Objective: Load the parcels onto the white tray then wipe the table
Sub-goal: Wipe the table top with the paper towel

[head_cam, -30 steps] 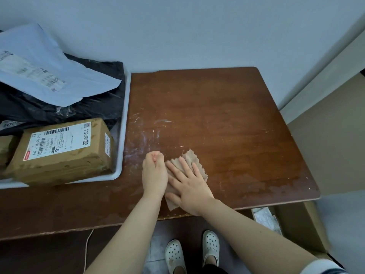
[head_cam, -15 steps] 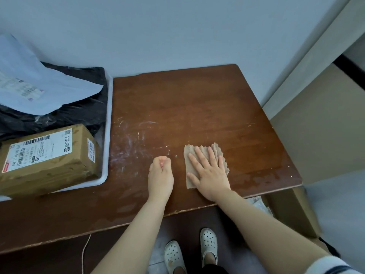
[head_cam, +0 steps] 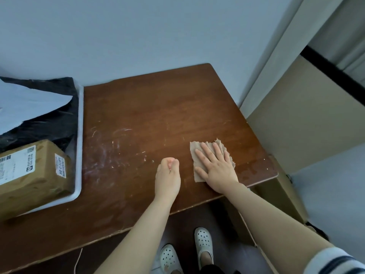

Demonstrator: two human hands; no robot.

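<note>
My right hand lies flat with spread fingers on a beige wiping cloth, pressing it onto the brown wooden table near its right front corner. My left hand rests on the table just left of the cloth, curled into a fist with nothing visible in it. At the left stands the white tray. It carries a brown cardboard parcel with a white label, a black plastic parcel and a light blue mailer on top.
White smears and scratches mark the table between the tray and my left hand. A pale wall runs behind the table. Cardboard boxes stand on the floor at the table's right side. My feet in white shoes show below the front edge.
My right hand has slid the cloth to the right, away from my left hand, toward the table's right edge. The left fist stays in place. The view has turned right.
</note>
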